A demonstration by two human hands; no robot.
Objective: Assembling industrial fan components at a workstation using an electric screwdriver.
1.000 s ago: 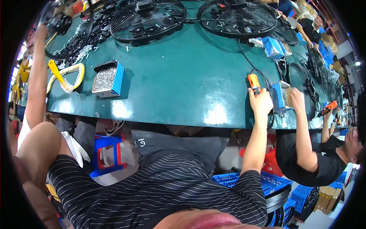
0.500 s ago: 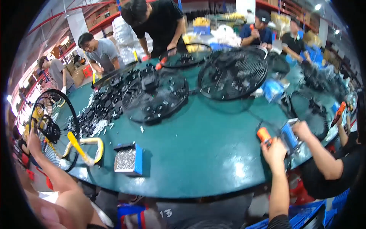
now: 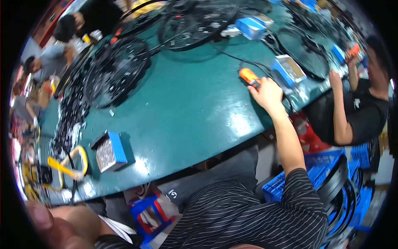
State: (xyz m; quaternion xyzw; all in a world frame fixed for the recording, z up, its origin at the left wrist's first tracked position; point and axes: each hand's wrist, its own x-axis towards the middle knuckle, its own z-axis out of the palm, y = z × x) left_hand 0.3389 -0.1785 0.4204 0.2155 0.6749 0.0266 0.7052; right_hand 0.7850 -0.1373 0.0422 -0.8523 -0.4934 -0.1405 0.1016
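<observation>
My right hand is closed around an orange power screwdriver at the right side of the green table. A dark cord runs from it. Just beyond that hand stands a blue open box of small metal parts. At the lower left my left arm shows near the elbow; its hand is blurred at the rim, so its fingers cannot be made out. Nearest to that arm are a black fan frame and a yellow loop-shaped piece.
Another blue box of small metal pieces stands on the table's near left. Black fan grilles and a pile of black parts lie beyond. A co-worker sits at the right with an orange tool. Blue crates stand below.
My view has tilted and turned to the right, and the table shifts up and left. The co-worker's hand has drawn away from the blue box. My right hand keeps the screwdriver.
</observation>
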